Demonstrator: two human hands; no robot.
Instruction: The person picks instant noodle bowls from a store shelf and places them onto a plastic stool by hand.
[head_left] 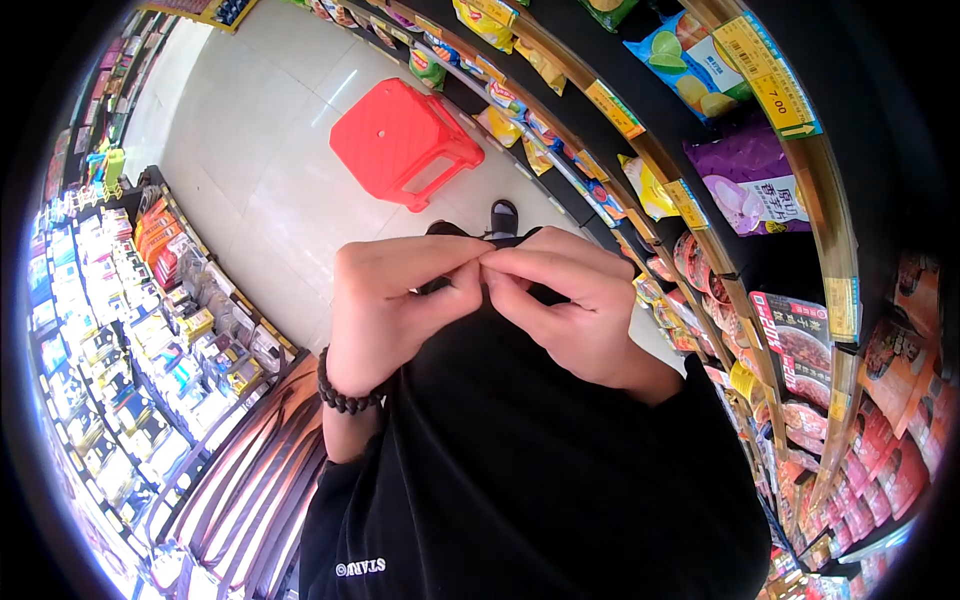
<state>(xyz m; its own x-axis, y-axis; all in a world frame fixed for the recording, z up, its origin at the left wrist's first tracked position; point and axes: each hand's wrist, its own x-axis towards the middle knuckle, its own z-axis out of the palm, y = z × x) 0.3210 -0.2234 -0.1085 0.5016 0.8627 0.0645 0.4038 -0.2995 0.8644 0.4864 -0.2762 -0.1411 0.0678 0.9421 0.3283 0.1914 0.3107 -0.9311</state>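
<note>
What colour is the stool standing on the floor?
Red; the stool shows in the head view.

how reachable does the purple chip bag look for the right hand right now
Probably yes: the purple chip bag sits to the right of the right hand, front mostly uncovered, with nothing evidently blocking it. That hand's fingertips meet those of the left hand, so they would part first.

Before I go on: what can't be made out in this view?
All in the head view:
- Whether anything is pinched between the left hand and right hand: hidden by their own fingers.
- Most of the left shoe: covered by the left hand.
- Far legs of the red stool: behind its seat.
- Print on the left shelf goods: too small, washed out by glare.
</note>
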